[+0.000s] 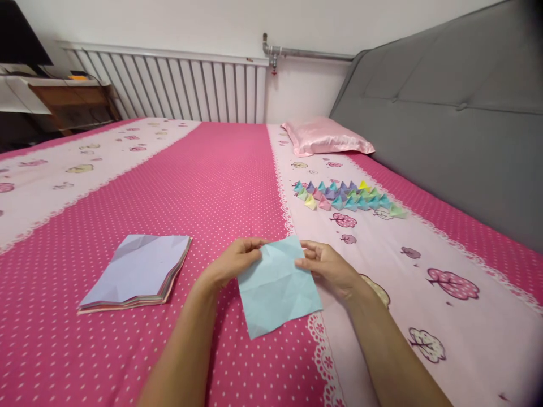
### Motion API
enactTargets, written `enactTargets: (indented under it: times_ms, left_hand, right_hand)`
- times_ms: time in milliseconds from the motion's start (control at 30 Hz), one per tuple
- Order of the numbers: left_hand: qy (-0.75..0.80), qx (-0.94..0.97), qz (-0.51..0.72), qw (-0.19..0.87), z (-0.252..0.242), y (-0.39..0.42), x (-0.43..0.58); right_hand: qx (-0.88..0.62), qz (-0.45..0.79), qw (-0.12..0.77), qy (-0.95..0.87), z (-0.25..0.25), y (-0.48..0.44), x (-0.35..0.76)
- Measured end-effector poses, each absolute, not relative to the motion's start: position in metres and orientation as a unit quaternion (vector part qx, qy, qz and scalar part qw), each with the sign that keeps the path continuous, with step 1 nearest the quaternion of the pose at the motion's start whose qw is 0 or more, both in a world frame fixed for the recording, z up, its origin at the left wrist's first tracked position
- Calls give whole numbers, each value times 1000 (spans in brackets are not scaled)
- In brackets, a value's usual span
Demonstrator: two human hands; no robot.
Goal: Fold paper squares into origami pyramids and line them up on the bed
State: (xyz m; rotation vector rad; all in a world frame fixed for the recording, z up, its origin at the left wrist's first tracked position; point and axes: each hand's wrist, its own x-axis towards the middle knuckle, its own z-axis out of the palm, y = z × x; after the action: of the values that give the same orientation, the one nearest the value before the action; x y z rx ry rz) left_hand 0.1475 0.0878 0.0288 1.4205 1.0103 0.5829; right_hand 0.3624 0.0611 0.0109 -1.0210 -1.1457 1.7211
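Note:
A creased light-blue square of paper (278, 288) hangs over the pink bedsheet, held at its top edge by both hands. My left hand (235, 263) pinches the top left part of the sheet. At the top right corner, my right hand (326, 265) pinches it too. A stack of creased paper sheets (138, 271), lavender on top, lies on the bed to the left of my left hand. Farther off to the right, several small folded paper shapes (350, 198) in blue, green, yellow, pink and purple sit in rows on the sheet.
The bed (212, 181) is covered in a pink dotted sheet with pale bands. A pink pillow (324, 135) lies at the far end beside the grey padded headboard (445, 113). A white radiator (178, 85) lines the back wall; a wooden shelf (72, 104) stands far left.

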Motion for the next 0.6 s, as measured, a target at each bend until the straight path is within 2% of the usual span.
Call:
enactTargets:
  times_ms: [33, 100, 167, 200, 233, 333, 600]
  left_hand:
    - [445, 647, 279, 553, 27, 89, 150]
    - [483, 702, 363, 377, 24, 92, 155]
    - [512, 718, 432, 189, 23, 93, 161]
    - [512, 721, 448, 131, 23, 92, 164]
    - [506, 728, 452, 103, 22, 91, 169]
    - [480, 772, 402, 109, 15, 85, 185]
    - [479, 867, 115, 76, -33, 82, 208]
  right_hand:
    - [-413, 674, 417, -449, 6, 63, 360]
    - [-459, 623, 462, -434, -6, 68, 356]
    - [-525, 536, 509, -424, -19, 75, 355]
    - [-552, 492, 520, -426, -25, 78, 356]
    - [-573, 457, 524, -434, -30, 80, 357]
    - [-593, 400, 510, -478, -39, 86, 359]
    - [-663, 210, 462, -550, -34, 88, 354]
